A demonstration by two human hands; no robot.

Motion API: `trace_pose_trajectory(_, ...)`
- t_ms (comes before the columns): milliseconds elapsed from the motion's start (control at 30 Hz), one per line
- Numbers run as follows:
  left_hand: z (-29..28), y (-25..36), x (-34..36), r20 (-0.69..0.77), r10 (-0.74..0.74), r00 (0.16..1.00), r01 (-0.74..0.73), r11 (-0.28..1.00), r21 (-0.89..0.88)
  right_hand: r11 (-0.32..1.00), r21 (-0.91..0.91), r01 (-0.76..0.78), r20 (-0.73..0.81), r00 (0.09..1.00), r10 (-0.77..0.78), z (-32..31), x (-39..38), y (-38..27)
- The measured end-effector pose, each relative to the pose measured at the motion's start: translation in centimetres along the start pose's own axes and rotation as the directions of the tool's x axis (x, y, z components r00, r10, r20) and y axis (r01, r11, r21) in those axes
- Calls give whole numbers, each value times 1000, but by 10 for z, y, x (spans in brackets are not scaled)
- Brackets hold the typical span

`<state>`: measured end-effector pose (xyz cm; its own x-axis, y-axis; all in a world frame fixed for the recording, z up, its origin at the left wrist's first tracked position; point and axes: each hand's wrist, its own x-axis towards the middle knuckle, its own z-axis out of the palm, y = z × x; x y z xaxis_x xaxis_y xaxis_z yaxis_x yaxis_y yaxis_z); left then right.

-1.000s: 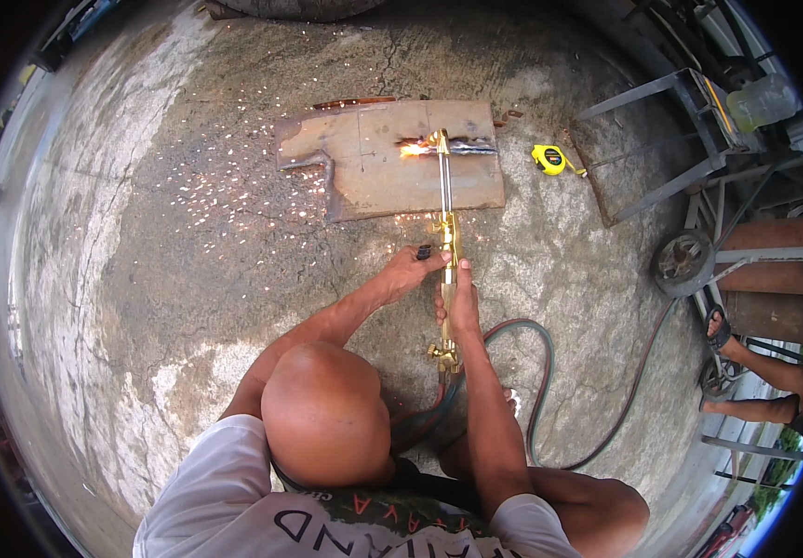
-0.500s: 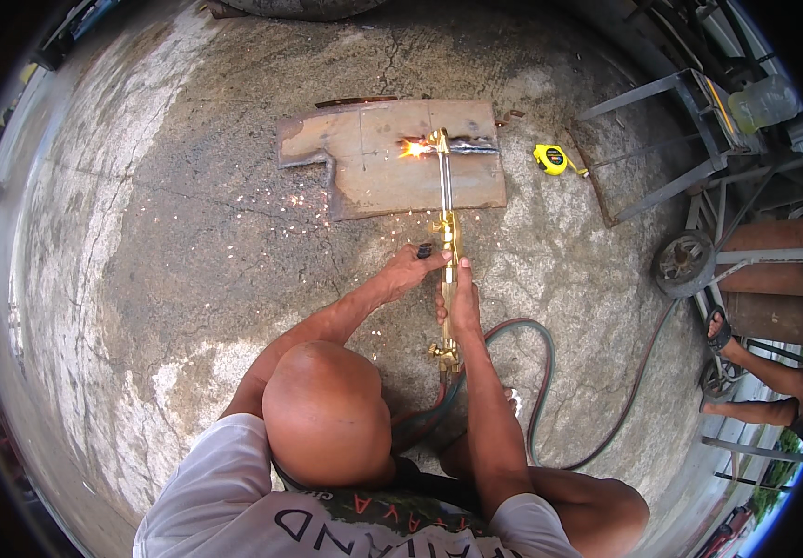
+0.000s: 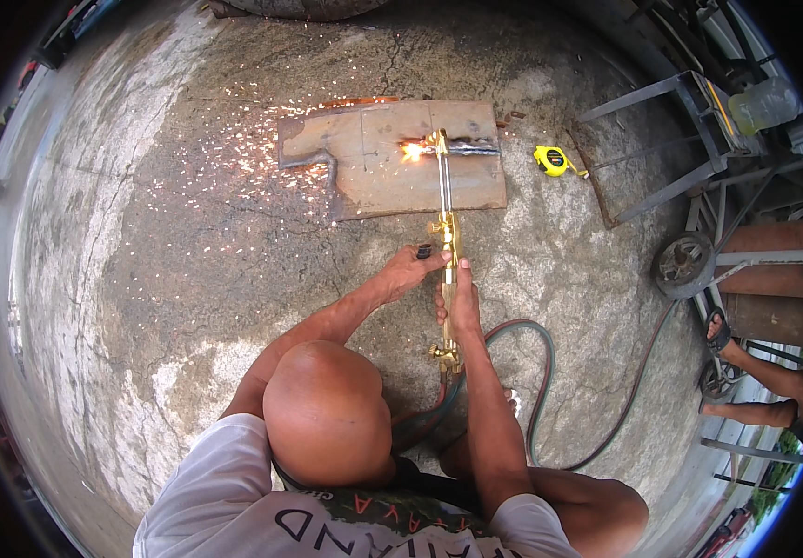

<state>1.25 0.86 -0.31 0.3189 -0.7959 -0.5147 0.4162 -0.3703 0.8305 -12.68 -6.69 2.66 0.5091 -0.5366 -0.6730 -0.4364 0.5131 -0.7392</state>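
The person crouches on a concrete floor (image 3: 141, 279), both forearms reaching forward from the lower edge. The right hand (image 3: 462, 302) is wrapped around the brass handle of a cutting torch (image 3: 444, 219), fingers closed on it. The left hand (image 3: 411, 270) sits just left of the torch body, near the valve section, with fingers curled against it and the thumb touching a small dark knob; whether it clamps fully cannot be told.

The torch runs straight away from the person, and its tip rests over a rusty steel plate (image 3: 374, 172) lying flat on the floor toward the far edge. A bright flame shows at the tip, near the plate's upper middle, with a cut line running right from it. Orange sparks (image 3: 234, 158) scatter left across the concrete.

Red and green hoses (image 3: 536, 391) loop from the torch's rear end to the right. A yellow tape measure (image 3: 551, 160) lies just right of the plate. A wheeled metal frame (image 3: 681, 167) stands at the right edge, and another person's sandalled feet (image 3: 727, 363) show near it.
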Motion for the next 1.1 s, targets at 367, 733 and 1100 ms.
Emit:
trace_pose_trajectory(367, -3, -1, 1, 19, -4, 1000, 4, 1000, 16, 1000, 7, 8, 2, 1000, -8, 1, 0, 0)
trace_pose_trajectory(733, 1, 7, -10, -58, -22, 998, 28, 995, 91, 998, 14, -61, 15, 998, 61, 1, -4, -4)
trace_pose_trajectory(1100, 23, 12, -105, 378, -181, 908, 71, 956, 286, 916, 397, 48, 237, 960, -152, -13, -18, -73)
